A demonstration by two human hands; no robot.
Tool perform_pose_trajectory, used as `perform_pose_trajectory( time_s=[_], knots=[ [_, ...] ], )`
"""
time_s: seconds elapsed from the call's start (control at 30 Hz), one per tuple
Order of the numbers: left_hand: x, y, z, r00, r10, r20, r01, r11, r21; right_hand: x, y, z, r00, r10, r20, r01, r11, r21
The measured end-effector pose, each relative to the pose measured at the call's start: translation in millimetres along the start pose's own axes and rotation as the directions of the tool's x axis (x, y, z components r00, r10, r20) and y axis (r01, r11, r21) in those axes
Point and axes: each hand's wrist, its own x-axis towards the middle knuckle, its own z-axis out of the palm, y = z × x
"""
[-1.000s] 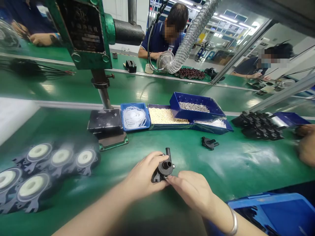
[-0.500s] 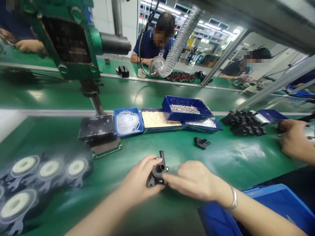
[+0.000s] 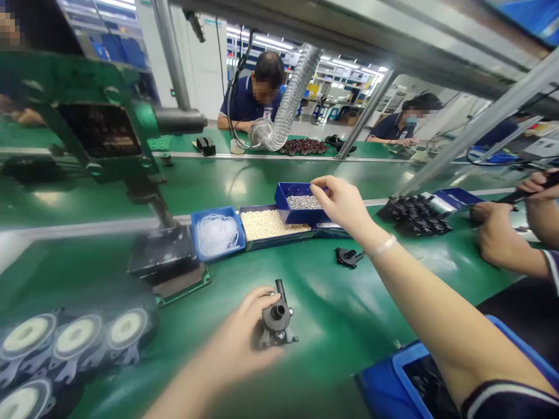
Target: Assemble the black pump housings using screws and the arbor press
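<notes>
My left hand (image 3: 238, 326) is closed around the side of a black plastic pump housing (image 3: 276, 320), which has a round body, an upward stub and a side pipe. It sits low over the green bench. My right hand (image 3: 338, 201) reaches over a blue bin (image 3: 301, 219) of small silvery metal parts, probably screws (image 3: 303, 202). Its fingers are bent, with thumb and forefinger slightly apart at the bin; nothing shows between them. Another black plastic part (image 3: 348, 257) lies on the bench below my right wrist.
A blue tray of clear tubing rings (image 3: 217, 234) and a bin of cream-coloured pieces (image 3: 273, 226) stand at the back. A green press (image 3: 105, 128) is at left, near several black parts with white rings (image 3: 78, 336). A co-worker's hands (image 3: 498, 233) work at right, beyond a blue crate (image 3: 408, 372).
My right hand has left the pump housing and moved up and forward to the bin of metal parts. My left hand still holds the housing. The whole view has shifted slightly.
</notes>
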Motion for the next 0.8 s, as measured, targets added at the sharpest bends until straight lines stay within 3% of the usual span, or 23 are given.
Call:
perform_pose_trajectory(
  time_s=[0.03, 0.07, 0.13, 0.2, 0.3, 0.53, 0.7, 0.8],
  knots=[
    [-0.1, -1.1, -1.1, 1.000, 0.002, 0.006, -0.002, 1.000, -0.014, -23.1, -12.3, -1.3, 0.998, -0.057, 0.031, 0.053, 0.992, 0.115],
    [0.0, -2.2, -1.7, 1.000, 0.003, 0.006, -0.003, 1.000, -0.025, -48.1, -24.7, -2.0, 0.983, -0.120, 0.138, 0.082, 0.965, 0.249],
    [0.7, -3.7, -1.2, 1.000, 0.014, -0.013, -0.015, 0.999, -0.040, -98.5, -46.0, 0.7, 0.926, -0.188, 0.327, 0.008, 0.876, 0.482],
    [1.9, -4.4, 0.8, 0.999, 0.032, -0.038, -0.033, 0.998, -0.045, -141.1, -58.7, 10.1, 0.876, -0.201, 0.439, -0.097, 0.818, 0.567],
    [3.8, -4.8, 3.8, 0.997, 0.041, -0.060, -0.044, 0.998, -0.046, -176.5, -62.0, 30.7, 0.868, -0.133, 0.479, -0.218, 0.763, 0.608],
    [5.1, -4.1, 5.9, 0.991, 0.090, -0.101, -0.093, 0.996, -0.018, -175.7, -51.6, 51.5, 0.835, -0.132, 0.534, -0.379, 0.564, 0.733],
    [5.9, -2.1, 14.5, 0.978, 0.090, -0.190, -0.088, 0.996, 0.018, -181.5, -53.7, 54.6, 0.867, -0.065, 0.493, -0.389, 0.529, 0.754],
    [6.9, -1.1, 16.9, 0.974, 0.083, -0.212, -0.079, 0.997, 0.026, -182.5, -52.6, 55.2, 0.864, -0.091, 0.496, -0.386, 0.514, 0.766]
  ],
)
